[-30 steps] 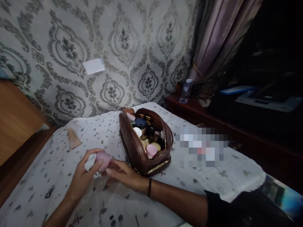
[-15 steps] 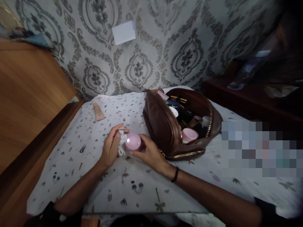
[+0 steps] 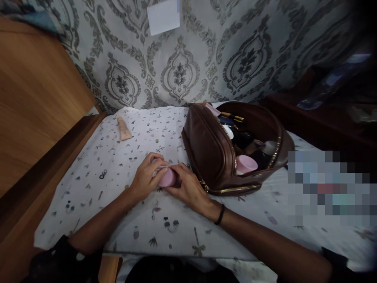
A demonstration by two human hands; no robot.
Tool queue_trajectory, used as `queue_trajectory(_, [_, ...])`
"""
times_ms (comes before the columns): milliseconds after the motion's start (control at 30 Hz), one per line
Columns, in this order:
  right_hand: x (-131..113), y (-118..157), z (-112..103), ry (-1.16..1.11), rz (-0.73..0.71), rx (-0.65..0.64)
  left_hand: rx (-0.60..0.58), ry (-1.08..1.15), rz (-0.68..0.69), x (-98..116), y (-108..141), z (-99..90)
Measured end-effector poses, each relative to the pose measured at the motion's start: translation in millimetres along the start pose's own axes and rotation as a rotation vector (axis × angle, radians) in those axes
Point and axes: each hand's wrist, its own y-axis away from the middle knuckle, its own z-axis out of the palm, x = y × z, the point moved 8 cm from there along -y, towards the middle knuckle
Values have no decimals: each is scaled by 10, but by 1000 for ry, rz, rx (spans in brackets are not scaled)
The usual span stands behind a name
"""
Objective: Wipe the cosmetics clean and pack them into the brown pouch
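A small pink round container (image 3: 167,178) is between my two hands, low over the patterned white cloth (image 3: 147,236). My right hand (image 3: 190,190) grips it from the right side with thumb and fingers. My left hand (image 3: 147,177) is closed against its left side and top, fingers curled. A bit of the white cord shows between the left fingers; the rest is hidden by them. Just right of my hands stands a brown leather bag (image 3: 206,151), unzipped, with a pink-lidded jar (image 3: 246,164) and several cosmetics inside.
A beige tube (image 3: 123,129) lies on the cloth at the back left. Wooden furniture (image 3: 38,86) borders the left side. A clear bottle (image 3: 332,84) rests on a dark red surface at the right. Patterned wallpaper is behind.
My left hand has moved right and closed over the pink container's edge, covering most of the white cord. The view has shifted, so the bag appears farther right.
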Motion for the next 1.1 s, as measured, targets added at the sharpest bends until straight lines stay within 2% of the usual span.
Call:
queue_trajectory(100, [-18,2,-10,-20,18,-1,-43,108,-153,-125,-17,16])
queue_trajectory(267, [68,25,-3,-105,142,-3,-97,219,-377,-296,25,104])
queue_trajectory(400, [126,41,-29,-274,184,63,-117,311,-449,-337,80,185])
queue_trajectory(567, [66,36,-108,-362,135,112,-153,419,-548,-372,136,216])
queue_trajectory(667, [63,29,-121,-422,122,134,-199,446,-561,-389,124,192])
queue_trajectory(767, [106,17,-69,-485,108,118,-201,391,-501,-391,71,122])
queue_trajectory(867, [158,9,-8,-535,88,85,-102,361,-465,-425,30,25])
queue_trajectory(967, [171,17,32,-506,71,40,-14,404,-501,-502,25,-29])
queue_trajectory(1100, [113,47,60,-446,63,-22,-85,470,-529,-514,5,2])
